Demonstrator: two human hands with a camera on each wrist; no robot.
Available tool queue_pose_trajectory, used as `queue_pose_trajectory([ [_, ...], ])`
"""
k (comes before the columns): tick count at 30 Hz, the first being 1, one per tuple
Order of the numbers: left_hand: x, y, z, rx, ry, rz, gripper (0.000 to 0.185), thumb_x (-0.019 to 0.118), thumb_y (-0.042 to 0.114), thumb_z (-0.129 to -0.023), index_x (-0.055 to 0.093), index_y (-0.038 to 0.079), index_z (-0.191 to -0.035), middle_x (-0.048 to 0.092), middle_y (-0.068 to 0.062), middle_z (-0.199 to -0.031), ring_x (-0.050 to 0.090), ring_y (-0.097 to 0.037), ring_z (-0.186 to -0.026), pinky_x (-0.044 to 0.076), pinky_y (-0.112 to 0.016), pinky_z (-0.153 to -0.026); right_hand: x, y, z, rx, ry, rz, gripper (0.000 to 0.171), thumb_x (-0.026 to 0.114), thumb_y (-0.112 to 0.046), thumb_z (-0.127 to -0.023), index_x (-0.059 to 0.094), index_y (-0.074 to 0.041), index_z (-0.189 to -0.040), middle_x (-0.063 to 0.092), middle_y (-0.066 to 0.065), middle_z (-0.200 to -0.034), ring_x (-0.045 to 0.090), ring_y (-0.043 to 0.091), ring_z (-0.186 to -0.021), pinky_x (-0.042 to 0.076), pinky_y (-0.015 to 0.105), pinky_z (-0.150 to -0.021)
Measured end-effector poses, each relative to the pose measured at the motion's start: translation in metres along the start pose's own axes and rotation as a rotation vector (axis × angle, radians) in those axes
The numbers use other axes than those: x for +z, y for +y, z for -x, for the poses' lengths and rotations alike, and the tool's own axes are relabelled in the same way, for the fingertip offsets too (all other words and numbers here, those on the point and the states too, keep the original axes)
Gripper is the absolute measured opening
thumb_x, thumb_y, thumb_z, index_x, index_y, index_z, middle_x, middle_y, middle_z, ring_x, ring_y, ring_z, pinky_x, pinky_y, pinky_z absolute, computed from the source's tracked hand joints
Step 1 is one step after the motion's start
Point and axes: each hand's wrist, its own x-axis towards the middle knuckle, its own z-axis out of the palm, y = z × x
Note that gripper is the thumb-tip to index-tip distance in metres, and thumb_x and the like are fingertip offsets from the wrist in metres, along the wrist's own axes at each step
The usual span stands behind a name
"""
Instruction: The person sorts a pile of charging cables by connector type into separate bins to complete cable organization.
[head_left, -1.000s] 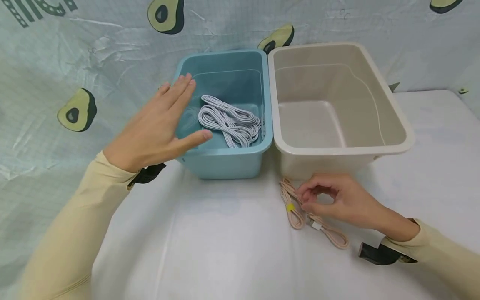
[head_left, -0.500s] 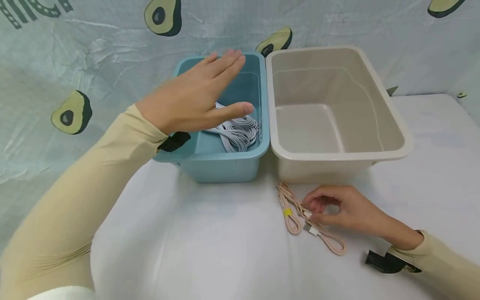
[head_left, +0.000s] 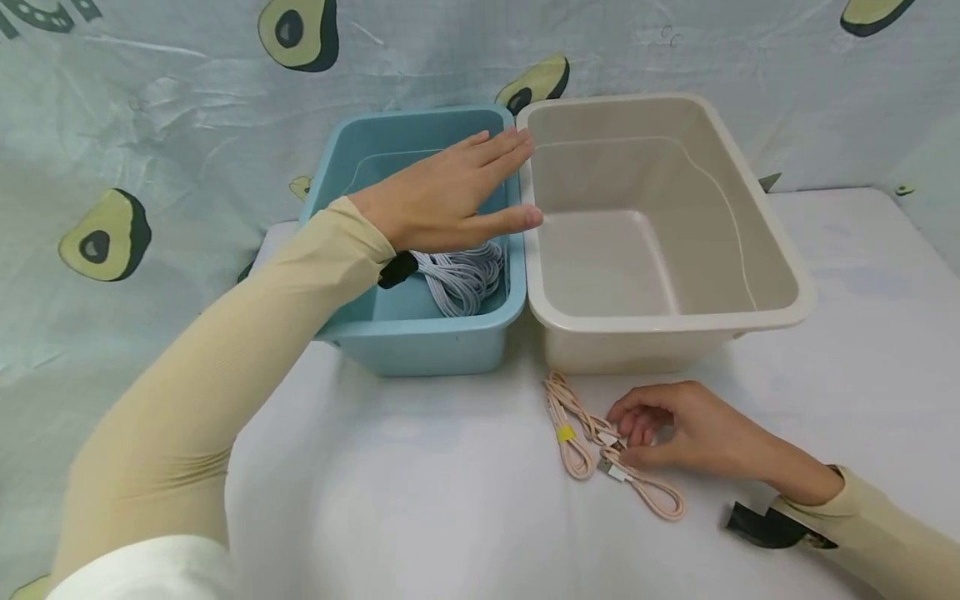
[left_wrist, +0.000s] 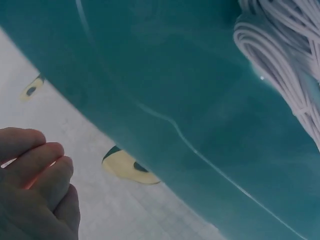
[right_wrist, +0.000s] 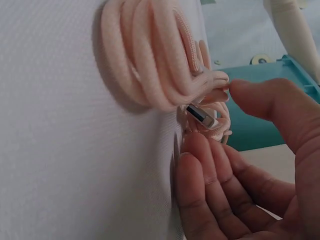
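Observation:
Two coiled pink USB cables lie on the white table: one bundle (head_left: 567, 433) with a yellow tie, the other (head_left: 651, 487) showing a metal plug (right_wrist: 201, 116). My right hand (head_left: 697, 432) is at the second cable, fingers loosely curved. Its thumb tip reaches the coil while the other fingertips stay apart below the plug in the right wrist view. My left hand (head_left: 442, 200) is stretched flat above the blue bin (head_left: 423, 357), holding nothing, fingertips over its right rim. White cable bundles (head_left: 461, 287) lie inside that bin, partly hidden by the hand.
A beige bin (head_left: 667, 324) stands against the blue bin's right side, just behind the pink cables. Behind both hangs a sheet printed with avocados (head_left: 298, 33). The left sleeve (head_left: 247, 333) crosses over the blue bin's near left corner.
My left hand has swept rightward across the blue bin, from its left edge to its right rim. My right hand has shifted slightly right and nearer along the pink cables. The view has tilted slightly.

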Motion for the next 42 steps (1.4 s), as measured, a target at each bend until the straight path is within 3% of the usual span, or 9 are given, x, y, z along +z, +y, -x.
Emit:
queue_pose_trajectory([
  [9, 0.016, 0.002, -0.009, 0.075, 0.063, 0.045, 0.085, 0.036, 0.063, -0.107, 0.004, 0.015, -0.168, -0.001, -0.001, -0.177, -0.001, -0.014, -0.166, -0.001, -0.032, -0.138, -0.003, -0.005, 0.003, 0.057, -0.059, 0.033, 0.031, 0.091, -0.034, -0.08, 0.073, -0.018, -0.1, 0.07, -0.012, -0.084, 0.065, -0.003, -0.07, 0.057, 0.019, -0.065],
  [17, 0.024, -0.001, -0.015, 0.059, 0.059, 0.108, 0.081, 0.032, 0.06, -0.108, 0.002, 0.015, -0.168, -0.002, 0.0, -0.177, -0.003, -0.011, -0.165, -0.003, -0.029, -0.137, 0.0, -0.008, 0.006, 0.072, -0.074, 0.126, 0.025, 0.089, -0.044, -0.078, 0.073, -0.026, -0.084, 0.064, -0.022, -0.068, 0.058, -0.009, -0.063, 0.052, 0.017, -0.057],
  [27, 0.03, 0.001, -0.019, 0.063, 0.022, 0.107, 0.083, 0.029, 0.064, -0.107, -0.004, 0.017, -0.167, -0.008, 0.005, -0.176, -0.008, -0.006, -0.163, -0.005, -0.026, -0.136, 0.012, -0.016, 0.008, 0.001, -0.115, 0.05, 0.015, 0.088, -0.034, -0.082, 0.08, -0.024, -0.089, 0.071, -0.02, -0.075, 0.062, -0.01, -0.067, 0.057, 0.018, -0.058],
  [35, 0.036, 0.0, -0.021, 0.079, -0.01, 0.051, 0.087, 0.031, 0.067, -0.106, -0.002, 0.014, -0.167, -0.008, 0.001, -0.176, -0.007, -0.012, -0.165, -0.003, -0.032, -0.137, 0.02, -0.016, 0.007, -0.073, -0.126, 0.113, 0.022, 0.09, -0.027, -0.08, 0.079, -0.018, -0.096, 0.072, -0.016, -0.081, 0.058, -0.012, -0.072, 0.056, 0.016, -0.059],
  [42, 0.036, -0.001, -0.02, 0.074, -0.017, 0.029, 0.088, 0.03, 0.067, -0.105, -0.002, 0.013, -0.167, -0.008, -0.001, -0.176, -0.009, -0.015, -0.165, -0.004, -0.034, -0.138, 0.024, -0.017, 0.009, -0.141, -0.13, 0.146, 0.022, 0.09, -0.016, -0.079, 0.077, -0.022, -0.096, 0.071, -0.016, -0.088, 0.058, -0.012, -0.076, 0.055, 0.014, -0.062],
])
